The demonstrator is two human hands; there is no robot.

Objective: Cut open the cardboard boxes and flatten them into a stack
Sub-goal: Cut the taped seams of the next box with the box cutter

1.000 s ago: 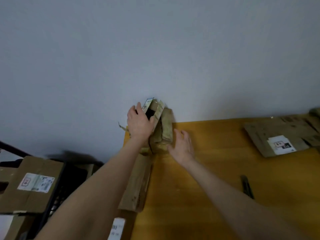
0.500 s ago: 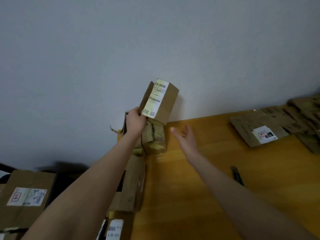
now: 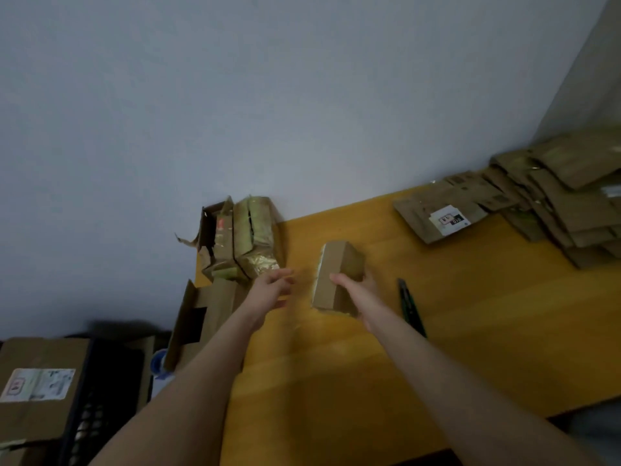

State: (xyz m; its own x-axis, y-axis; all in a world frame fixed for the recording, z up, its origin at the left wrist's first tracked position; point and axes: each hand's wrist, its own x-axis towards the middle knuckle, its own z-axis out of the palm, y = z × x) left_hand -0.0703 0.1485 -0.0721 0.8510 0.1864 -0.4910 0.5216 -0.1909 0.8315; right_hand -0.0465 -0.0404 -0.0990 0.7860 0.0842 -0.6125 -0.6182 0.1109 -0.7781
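A small closed cardboard box (image 3: pixel 339 264) lies on the yellow wooden table (image 3: pixel 336 381), near the middle. My right hand (image 3: pixel 358 292) holds its near end, thumb on top and fingers round the right side. My left hand (image 3: pixel 272 287), blurred, hovers with fingers extended just left of the box and holds nothing. A dark utility knife (image 3: pixel 410 306) lies on the table to the right of the box. Flattened cardboard (image 3: pixel 554 203) is piled at the table's far right.
Several taped boxes (image 3: pixel 242 240) stand against the wall at the table's far left corner. An opened box (image 3: pixel 201 317) leans at the left edge. Left of the table, a dark crate (image 3: pixel 97 398) holds a labelled box (image 3: pixel 37 388). A blue tape roll (image 3: pixel 158 364) sits beside it.
My left hand lifted the small box from the pile by the wall and let go of it. The box now lies on the table in my right hand.
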